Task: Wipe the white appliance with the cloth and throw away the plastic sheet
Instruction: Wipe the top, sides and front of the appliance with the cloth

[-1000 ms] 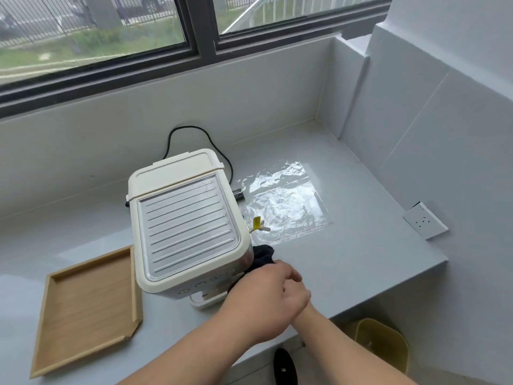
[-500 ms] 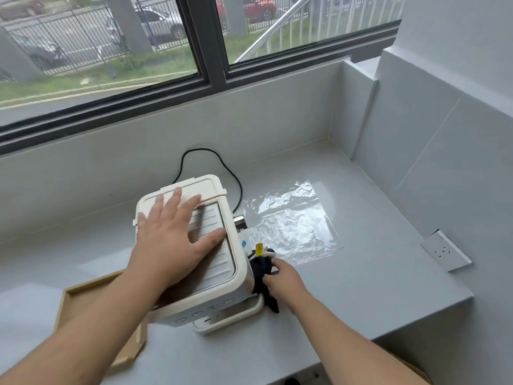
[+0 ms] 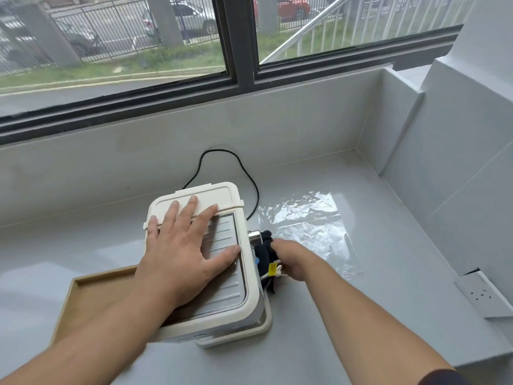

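Left hand [image 3: 180,254]: laid flat, fingers straight, on the appliance [image 3: 211,194].
Right hand [image 3: 294,258]: cloth [image 3: 265,250] is gripped against its side.
Plastic sheet [image 3: 311,226]: spread flat, right of centre.

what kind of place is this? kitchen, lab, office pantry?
Probably a kitchen or pantry corner at street level, though nothing settles which. A glossy grey counter runs under a wide window facing parked cars; a corded white appliance stands on it, and a wall socket sits on the right wall.
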Motion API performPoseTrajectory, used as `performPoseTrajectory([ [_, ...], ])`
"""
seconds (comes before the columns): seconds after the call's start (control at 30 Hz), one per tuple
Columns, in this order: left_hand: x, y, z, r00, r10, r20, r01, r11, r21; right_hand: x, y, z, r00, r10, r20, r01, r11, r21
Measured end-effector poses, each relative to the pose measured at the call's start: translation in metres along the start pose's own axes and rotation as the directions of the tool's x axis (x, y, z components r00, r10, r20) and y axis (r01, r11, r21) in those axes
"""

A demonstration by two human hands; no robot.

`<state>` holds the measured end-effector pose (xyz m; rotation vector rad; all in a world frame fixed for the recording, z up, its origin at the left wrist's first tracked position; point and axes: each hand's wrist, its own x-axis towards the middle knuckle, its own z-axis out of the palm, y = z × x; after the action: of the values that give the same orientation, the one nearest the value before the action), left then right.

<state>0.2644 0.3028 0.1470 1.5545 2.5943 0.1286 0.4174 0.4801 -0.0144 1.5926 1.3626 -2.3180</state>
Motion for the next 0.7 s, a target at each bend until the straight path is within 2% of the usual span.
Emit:
performPoseTrajectory([
  [0.13, 0.0, 0.0, 0.0, 1.0, -0.004, 0.0, 0.004, 1.0, -0.006, -0.006, -0.046, 0.029, 0.996, -0.083, -0.023, 0.085, 0.989, 0.123],
  [0.3, -0.001, 0.002, -0.001, 1.0, -0.015, 0.0, 0.015, 1.0, -0.01, -0.038, -0.07, 0.039, 0.969, -0.245, -0.025, 0.247, 0.965, 0.085],
  [0.43, -0.001, 0.002, 0.0, 1.0, -0.019, -0.004, 0.019, 1.0, -0.013, -0.073, -0.096, 0.044, 0.882, -0.47, -0.034, 0.467, 0.882, -0.064],
  [0.53, -0.001, 0.001, 0.001, 1.0, -0.023, 0.003, 0.023, 0.999, -0.023, -0.093, -0.103, 0.05, 0.828, -0.548, -0.118, 0.523, 0.831, -0.19],
  [0.6, -0.001, 0.001, 0.002, 1.0, -0.02, -0.001, 0.02, 0.999, -0.034, -0.105, -0.101, 0.054, 0.766, -0.615, -0.187, 0.546, 0.776, -0.315],
  [0.63, -0.001, 0.001, 0.003, 1.0, -0.015, -0.004, 0.015, 0.999, -0.041, -0.11, -0.099, 0.057, 0.709, -0.673, -0.212, 0.56, 0.719, -0.412],
  [0.7, -0.001, 0.001, 0.003, 1.0, 0.0, -0.009, -0.001, 0.999, -0.054, -0.118, -0.099, 0.062, 0.547, -0.806, -0.225, 0.549, 0.549, -0.631],
])
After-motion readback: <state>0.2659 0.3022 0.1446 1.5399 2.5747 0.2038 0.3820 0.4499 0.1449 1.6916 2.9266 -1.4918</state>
